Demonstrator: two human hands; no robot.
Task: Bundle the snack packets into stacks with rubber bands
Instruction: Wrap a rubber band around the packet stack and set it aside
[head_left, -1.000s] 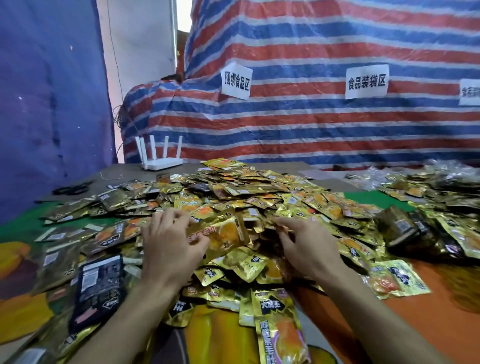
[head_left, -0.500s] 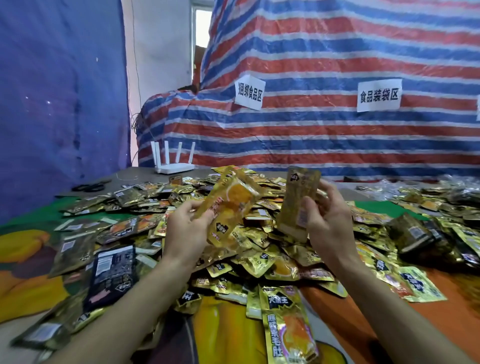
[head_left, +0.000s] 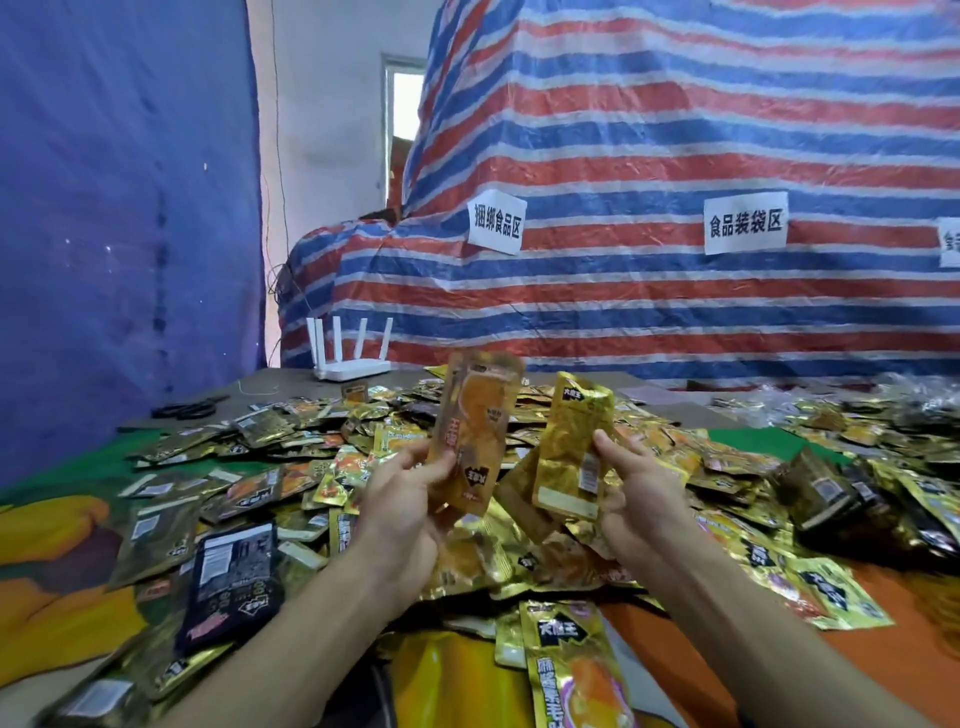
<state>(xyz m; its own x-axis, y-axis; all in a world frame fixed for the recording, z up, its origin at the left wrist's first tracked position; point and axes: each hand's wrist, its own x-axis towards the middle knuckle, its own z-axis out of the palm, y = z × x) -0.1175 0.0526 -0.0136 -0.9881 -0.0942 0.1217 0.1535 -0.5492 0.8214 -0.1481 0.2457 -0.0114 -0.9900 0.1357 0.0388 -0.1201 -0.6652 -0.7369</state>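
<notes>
Farther back, white router (head_left: 349, 366) and black scissors (head_left: 189, 409) behind heaped snack packets (head_left: 291, 483)

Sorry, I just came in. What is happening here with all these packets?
A person is sorting snack packets. The left hand holds an orange packet upright, and the right hand holds a gold packet beside it, both above the heap on the table. Nothing binds the two yet.

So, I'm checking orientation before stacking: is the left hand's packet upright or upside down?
Upside down: the orange packet in the left hand stands on end, its black logo inverted.
</notes>
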